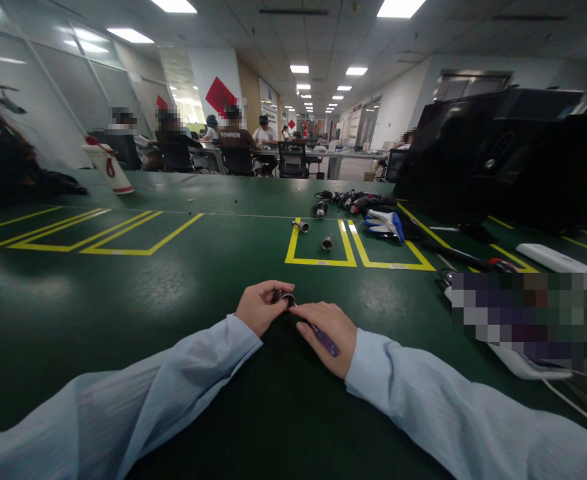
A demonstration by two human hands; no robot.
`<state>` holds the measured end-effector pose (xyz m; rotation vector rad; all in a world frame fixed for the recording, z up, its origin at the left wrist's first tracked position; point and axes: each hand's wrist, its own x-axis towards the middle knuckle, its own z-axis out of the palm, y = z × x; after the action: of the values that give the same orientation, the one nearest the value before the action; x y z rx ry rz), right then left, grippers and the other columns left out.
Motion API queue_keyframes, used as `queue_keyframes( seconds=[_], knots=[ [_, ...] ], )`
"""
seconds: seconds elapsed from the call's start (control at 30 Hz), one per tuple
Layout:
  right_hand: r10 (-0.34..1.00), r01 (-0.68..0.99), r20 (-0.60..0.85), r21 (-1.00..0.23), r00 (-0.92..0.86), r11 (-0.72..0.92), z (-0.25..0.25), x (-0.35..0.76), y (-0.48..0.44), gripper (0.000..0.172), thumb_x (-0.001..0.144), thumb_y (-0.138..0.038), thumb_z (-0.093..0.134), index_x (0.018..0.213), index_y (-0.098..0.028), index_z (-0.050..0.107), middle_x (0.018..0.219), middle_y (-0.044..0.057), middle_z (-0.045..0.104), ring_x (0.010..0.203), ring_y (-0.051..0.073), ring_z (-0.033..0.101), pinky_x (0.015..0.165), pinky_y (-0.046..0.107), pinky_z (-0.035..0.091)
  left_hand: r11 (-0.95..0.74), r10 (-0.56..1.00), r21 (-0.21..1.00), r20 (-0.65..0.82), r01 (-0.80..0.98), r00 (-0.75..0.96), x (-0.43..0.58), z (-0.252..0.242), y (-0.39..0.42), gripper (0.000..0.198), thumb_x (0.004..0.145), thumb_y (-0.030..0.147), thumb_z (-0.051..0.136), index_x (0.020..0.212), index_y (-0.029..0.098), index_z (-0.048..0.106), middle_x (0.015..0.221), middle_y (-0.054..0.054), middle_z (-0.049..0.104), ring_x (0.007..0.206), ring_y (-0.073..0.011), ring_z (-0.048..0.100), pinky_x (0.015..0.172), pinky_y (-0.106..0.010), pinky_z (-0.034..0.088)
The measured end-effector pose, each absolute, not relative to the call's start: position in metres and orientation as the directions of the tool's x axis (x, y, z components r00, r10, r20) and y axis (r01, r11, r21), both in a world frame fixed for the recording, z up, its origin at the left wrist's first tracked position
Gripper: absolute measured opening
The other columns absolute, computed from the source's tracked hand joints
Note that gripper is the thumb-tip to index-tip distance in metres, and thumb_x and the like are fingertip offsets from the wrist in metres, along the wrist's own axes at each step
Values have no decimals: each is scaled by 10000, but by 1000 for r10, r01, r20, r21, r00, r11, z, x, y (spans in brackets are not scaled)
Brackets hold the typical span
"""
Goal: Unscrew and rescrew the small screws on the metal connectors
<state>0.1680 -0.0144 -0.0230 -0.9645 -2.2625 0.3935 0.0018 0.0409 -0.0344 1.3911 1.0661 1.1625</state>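
Observation:
My left hand (259, 308) is closed around a small cup-shaped metal piece that looks like a hole saw (288, 298), its open rim turned toward me. Close against it, my right hand (340, 328) grips a screwdriver (325, 340) with a purple see-through handle. The screwdriver's tip is at the metal piece, but my fingers hide where exactly they touch. Farther out, two similar metal hole saws lie on the green table: one (302, 227) near the top of a yellow-taped box, another (327, 243) inside it.
Behind lie a bundle of black cords (343, 198) and a blue-and-white glove (386, 225). A white cup (109, 167) stands at the far left. Black cases (498, 153) and a blurred-out device (523, 323) occupy the right. People sit at desks beyond the table.

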Motion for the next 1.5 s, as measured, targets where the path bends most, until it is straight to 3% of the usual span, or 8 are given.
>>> queue_keyframes(
  seconds=[0.27, 0.4, 0.53, 0.6, 0.67, 1.03, 1.23, 1.5],
  knots=[
    [721, 522, 462, -498, -516, 692, -23, 167, -17, 274, 832, -190, 415, 1084, -205, 520, 1022, 80, 611, 925, 194, 548, 777, 338, 399, -106, 983, 994, 102, 15, 150, 3, -35, 40, 153, 526, 126, 634, 679, 126, 631, 794, -43, 679, 687, -149, 628, 734, -317, 508],
    [775, 411, 509, -658, -375, 631, -25, 171, -15, 219, 839, -256, 417, 807, -193, 624, 811, 51, 667, 775, 168, 594, 738, 321, 417, -71, 983, 997, 72, -10, 168, 2, -34, 41, 201, 522, 133, 656, 720, 114, 627, 810, -46, 670, 702, -161, 628, 713, -335, 521],
    [966, 187, 200, -955, -166, 230, -34, 176, -4, 457, 817, -426, 401, 451, -177, 514, 373, -17, 487, 366, 102, 479, 421, 234, 387, 0, 986, 999, 8, -50, 167, -1, -34, 44, 248, 531, 115, 664, 777, 107, 630, 836, -48, 657, 770, -183, 623, 740, -368, 521],
    [992, 105, 43, -993, -117, 55, -37, 176, 1, 476, 779, -467, 436, 403, -177, 466, 308, -43, 407, 283, 77, 397, 343, 210, 316, 17, 986, 998, -7, -63, 169, -2, -35, 45, 248, 542, 106, 653, 789, 108, 631, 853, -52, 651, 794, -192, 620, 760, -383, 514],
    [992, 67, -9, -998, -123, -1, -38, 175, 2, 467, 757, -467, 466, 396, -172, 462, 299, -51, 397, 274, 67, 385, 340, 199, 305, 36, 983, 997, -22, -71, 183, -3, -35, 46, 243, 548, 97, 638, 791, 109, 632, 866, -54, 648, 797, -199, 621, 772, -396, 505],
    [983, 98, -1, -995, -184, 18, -34, 173, 1, 437, 770, -440, 449, 430, -167, 477, 331, -47, 424, 311, 66, 414, 379, 195, 326, 73, 981, 990, -50, -119, 189, -3, -33, 44, 227, 534, 71, 610, 757, 113, 635, 871, -51, 643, 814, -210, 614, 762, -388, 502],
    [993, 224, -41, -974, -111, -15, -33, 166, -1, 471, 766, -407, 445, 358, -177, 395, 281, -69, 318, 245, 40, 300, 310, 189, 210, 113, 982, 978, -83, -176, 173, -2, -29, 44, 251, 497, 68, 641, 747, 100, 633, 889, -66, 638, 829, -232, 610, 671, -351, 534],
    [973, -53, 109, -994, -201, 101, -38, 164, 2, 433, 795, -421, 441, 445, -171, 493, 325, -48, 411, 347, 76, 400, 423, 213, 332, 130, 981, 947, -80, -295, 174, -4, -24, 44, 246, 487, 40, 631, 727, 97, 632, 879, -73, 640, 853, -254, 609, 652, -343, 543]
  ],
)
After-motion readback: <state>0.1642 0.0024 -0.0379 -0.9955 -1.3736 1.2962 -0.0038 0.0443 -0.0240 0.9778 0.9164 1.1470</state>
